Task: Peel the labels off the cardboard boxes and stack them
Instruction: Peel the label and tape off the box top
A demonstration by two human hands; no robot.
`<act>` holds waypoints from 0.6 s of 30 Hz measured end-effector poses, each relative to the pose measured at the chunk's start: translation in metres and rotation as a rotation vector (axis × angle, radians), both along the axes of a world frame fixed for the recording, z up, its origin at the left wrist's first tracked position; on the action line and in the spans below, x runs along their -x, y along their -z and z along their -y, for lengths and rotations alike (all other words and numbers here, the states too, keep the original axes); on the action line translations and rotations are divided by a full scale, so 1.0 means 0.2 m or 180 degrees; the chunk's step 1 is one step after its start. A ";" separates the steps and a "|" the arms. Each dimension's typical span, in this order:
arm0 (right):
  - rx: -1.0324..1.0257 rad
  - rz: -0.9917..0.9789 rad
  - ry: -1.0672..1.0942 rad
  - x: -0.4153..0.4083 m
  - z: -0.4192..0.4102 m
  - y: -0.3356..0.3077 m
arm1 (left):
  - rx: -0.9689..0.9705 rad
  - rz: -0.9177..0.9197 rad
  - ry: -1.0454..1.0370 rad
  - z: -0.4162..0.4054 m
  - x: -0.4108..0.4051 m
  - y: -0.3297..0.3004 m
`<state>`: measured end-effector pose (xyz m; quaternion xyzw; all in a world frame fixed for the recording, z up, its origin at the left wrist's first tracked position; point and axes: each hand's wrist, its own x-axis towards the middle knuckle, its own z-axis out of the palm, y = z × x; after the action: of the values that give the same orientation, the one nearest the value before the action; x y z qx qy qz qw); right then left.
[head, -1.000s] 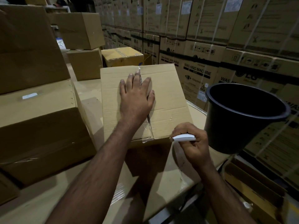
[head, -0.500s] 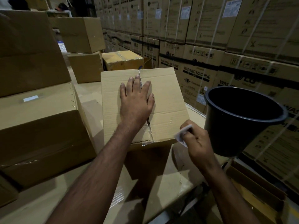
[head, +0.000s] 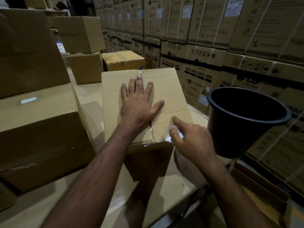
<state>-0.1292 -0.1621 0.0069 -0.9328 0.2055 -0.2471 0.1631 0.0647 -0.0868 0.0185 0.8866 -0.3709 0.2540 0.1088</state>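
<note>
The right hand (head: 190,140) has come up from the box's front edge onto its top, at 4 o'clock of the left hand (head: 137,106), fingers curled around a white label (head: 172,137). The left hand presses flat, fingers spread, on the box (head: 166,89). A black bucket (head: 243,134) stands at 3 o'clock.

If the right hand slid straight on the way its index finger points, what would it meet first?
Probably the left hand's thumb: the right hand points up-left across the cardboard box top, though depth is uncertain.
</note>
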 end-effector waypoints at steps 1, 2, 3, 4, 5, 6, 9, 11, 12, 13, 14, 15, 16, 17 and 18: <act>-0.0041 -0.0002 0.0044 -0.01 0.03 -0.01 | -0.0024 -0.0012 0.0003 0.00 0.00 0.00; -0.0061 -0.0033 0.0017 -0.01 0.03 -0.02 | -0.0046 -0.0015 0.0005 0.00 0.00 0.00; -0.0025 -0.0093 -0.0076 0.00 0.02 -0.01 | -0.0066 -0.0019 0.0013 0.00 0.00 0.00; 0.0054 -0.0154 -0.0199 0.01 -0.01 0.00 | -0.0074 -0.0023 0.0026 0.00 0.00 0.00; 0.0128 -0.0190 -0.0292 0.03 -0.04 0.01 | -0.0072 -0.0017 0.0034 0.00 -0.01 0.00; 0.0155 -0.0201 -0.0315 0.03 -0.04 0.00 | -0.0066 -0.0010 0.0031 0.00 -0.01 0.00; -0.0022 -0.0090 -0.0042 0.01 0.06 -0.03 | -0.0072 -0.0014 0.0017 0.01 -0.01 0.00; -0.0085 -0.0102 -0.0015 0.00 0.07 -0.04 | -0.0062 -0.0012 0.0011 0.00 -0.01 0.00; -0.0073 -0.0150 -0.0129 0.01 0.04 -0.03 | -0.0052 -0.0002 0.0018 0.00 -0.01 0.00; -0.0042 -0.0219 -0.0241 0.01 0.00 -0.02 | -0.0048 0.0006 0.0024 0.00 -0.01 0.00; -0.0024 -0.0256 -0.0296 0.02 -0.02 -0.01 | -0.0050 0.0005 0.0025 0.00 -0.01 0.00; -0.0030 -0.0244 -0.0263 0.02 0.00 -0.02 | -0.0056 -0.0008 0.0025 0.00 -0.01 0.00; -0.0064 -0.0201 -0.0168 0.01 0.03 -0.03 | -0.0068 -0.0030 0.0023 0.01 -0.02 0.00; -0.0106 -0.0171 -0.0040 0.01 0.06 -0.04 | -0.0081 -0.0049 0.0014 0.01 -0.02 -0.01; -0.0122 -0.0167 0.0056 0.01 0.08 -0.05 | -0.0090 -0.0054 0.0007 0.01 -0.02 -0.01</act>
<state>-0.1308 -0.1787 0.0170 -0.9338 0.2226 -0.2199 0.1734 0.0685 -0.0883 0.0195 0.8898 -0.3745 0.2411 0.0997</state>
